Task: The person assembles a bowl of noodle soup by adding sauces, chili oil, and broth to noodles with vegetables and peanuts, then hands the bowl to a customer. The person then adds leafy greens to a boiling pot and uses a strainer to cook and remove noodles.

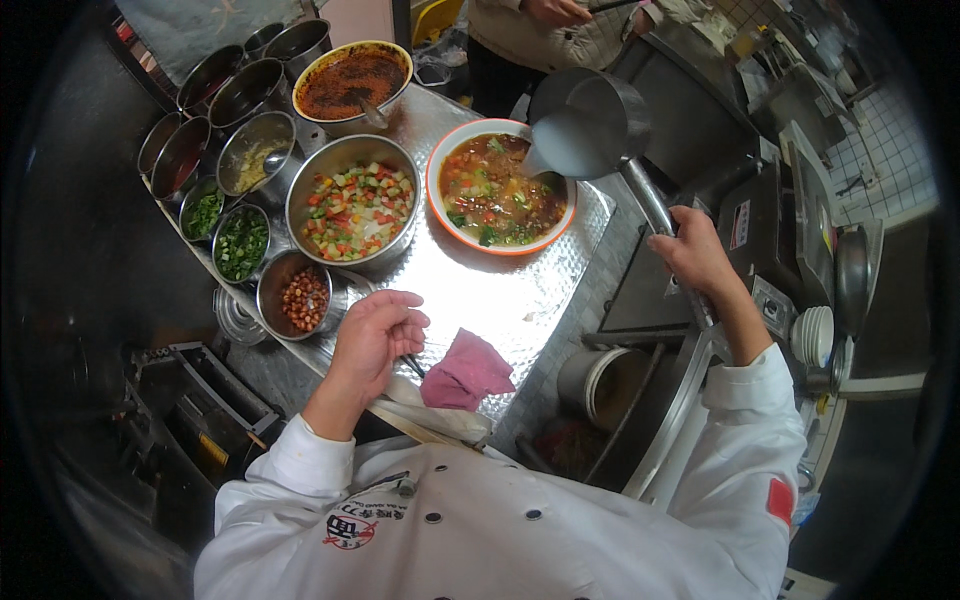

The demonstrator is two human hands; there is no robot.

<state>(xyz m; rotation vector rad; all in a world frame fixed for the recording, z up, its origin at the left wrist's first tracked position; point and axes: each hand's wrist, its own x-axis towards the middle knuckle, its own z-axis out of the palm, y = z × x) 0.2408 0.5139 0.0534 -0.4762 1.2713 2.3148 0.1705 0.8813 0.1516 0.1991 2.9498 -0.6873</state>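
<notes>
My right hand point(694, 247) grips the handle of a large metal ladle point(630, 120). The ladle is tilted over the right rim of a white bowl with an orange edge point(504, 250), and cloudy pale liquid point(566, 146) runs from its lip. Brown soup point(502, 191) with diced vegetables and green leaves fills that bowl. My left hand point(380, 337) hovers with nothing in it, fingers loosely curled and apart. It is nearest to a small metal pot of peanuts point(305, 300) and a pink cloth point(469, 370) on the metal tabletop point(480, 296).
Left of the soup stand a metal pot of diced vegetables point(360, 210) and an enamel basin of chili oil point(352, 79). Several smaller pots include chopped scallions point(241, 242) and minced garlic point(259, 165). A person point(551, 34) stands beyond the table. A white bucket point(600, 386) is at lower right.
</notes>
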